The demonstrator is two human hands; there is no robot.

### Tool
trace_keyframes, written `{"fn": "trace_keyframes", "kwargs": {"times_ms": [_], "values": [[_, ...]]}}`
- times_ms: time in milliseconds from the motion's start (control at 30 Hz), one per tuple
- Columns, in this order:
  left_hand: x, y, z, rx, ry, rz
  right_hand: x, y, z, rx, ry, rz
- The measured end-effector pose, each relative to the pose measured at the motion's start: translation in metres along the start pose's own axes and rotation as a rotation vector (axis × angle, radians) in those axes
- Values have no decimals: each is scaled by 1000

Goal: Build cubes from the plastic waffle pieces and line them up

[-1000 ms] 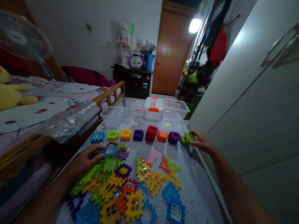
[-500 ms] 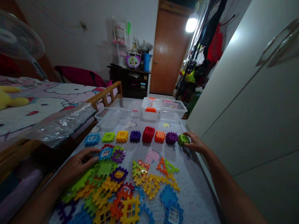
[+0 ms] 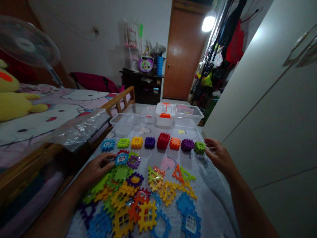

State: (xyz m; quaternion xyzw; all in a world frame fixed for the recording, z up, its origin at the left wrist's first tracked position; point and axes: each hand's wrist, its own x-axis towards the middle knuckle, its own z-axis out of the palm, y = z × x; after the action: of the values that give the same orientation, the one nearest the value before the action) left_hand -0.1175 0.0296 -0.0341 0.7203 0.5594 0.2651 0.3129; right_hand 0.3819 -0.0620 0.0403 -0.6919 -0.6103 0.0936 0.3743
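Observation:
My left hand [image 3: 102, 167] rests at the left of the table, fingers loosely stretched and apart. Its fingertips reach the edge of a blue window building piece [image 3: 122, 159], which lies beside a purple piece [image 3: 134, 161]. At the right end of a row of stacked pieces, my right hand [image 3: 218, 154] is beside a green stack [image 3: 199, 147], its fingers apart and nothing held. The row also has a purple stack [image 3: 187, 145], an orange stack [image 3: 175, 143] and a taller red stack [image 3: 163, 141].
A heap of loose interlocking pieces [image 3: 123, 195] covers the near left. Triangular pieces [image 3: 168, 191] and blue pieces [image 3: 190, 221] lie right of it. Clear plastic boxes [image 3: 189, 114] line the far edge. A bed rail [image 3: 121, 100] and a white cabinet [image 3: 267, 109] flank the table.
My right hand has let go of the green stack and drawn slightly right of it. My left hand stays by the blue piece. The whole view has turned a little left.

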Motion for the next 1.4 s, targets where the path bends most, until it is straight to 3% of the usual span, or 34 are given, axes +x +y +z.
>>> {"fn": "trace_keyframes", "kwargs": {"times_ms": [133, 233, 333, 467, 833, 1400], "values": [[-5, 14, -2, -4, 8, 34, -28, -48, 26, 22, -252, -125], [-7, 19, -2, -6, 9, 49, -44, -65, 56, 2, -359, -202], [-7, 20, -3, -32, 0, 45, -52, -65, 82, -42, -337, -271], [-7, 20, -3, -136, -27, 10, -55, -58, 99, -82, -306, -311], [-8, 23, -1, -173, 29, 9, -53, -50, 104, -69, -328, -335], [-3, 37, 3, -269, -8, -38, -50, -45, 103, -28, -318, -365]]}}
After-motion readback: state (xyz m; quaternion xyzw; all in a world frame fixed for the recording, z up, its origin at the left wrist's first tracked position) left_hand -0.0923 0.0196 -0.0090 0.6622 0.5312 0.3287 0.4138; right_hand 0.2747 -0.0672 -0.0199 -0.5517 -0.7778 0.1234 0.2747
